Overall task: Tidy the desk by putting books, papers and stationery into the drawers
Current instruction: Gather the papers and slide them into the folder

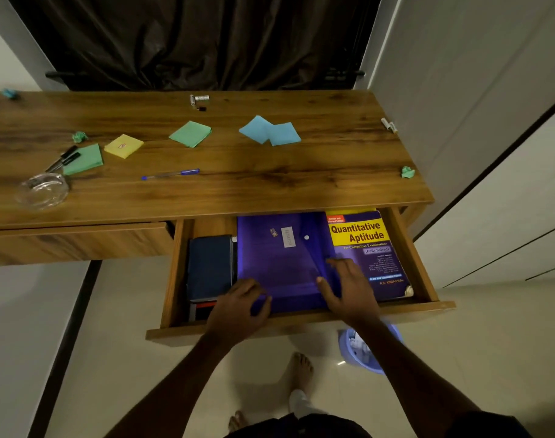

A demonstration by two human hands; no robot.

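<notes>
We are looking down into the open drawer [410,257] under the right end of the bench [238,194]. The purple folder [279,263] is lying flat in the drawer, between a dark blue book [210,267] on its left and the yellow "Quantitative Aptitude" book [358,232], whose left part it is overlapping. Our left grip [238,306] is curling round the folder's near left corner, thumb on top. Our right grip [349,289] is lying open, fingers spread flat and pressing on the folder's right edge. Up on the bench, a blue pen [170,174], a yellow note pad [123,146], two blue notes [270,131], black markers [63,158] and a glass bowl [42,191] are lying scattered.
</notes>
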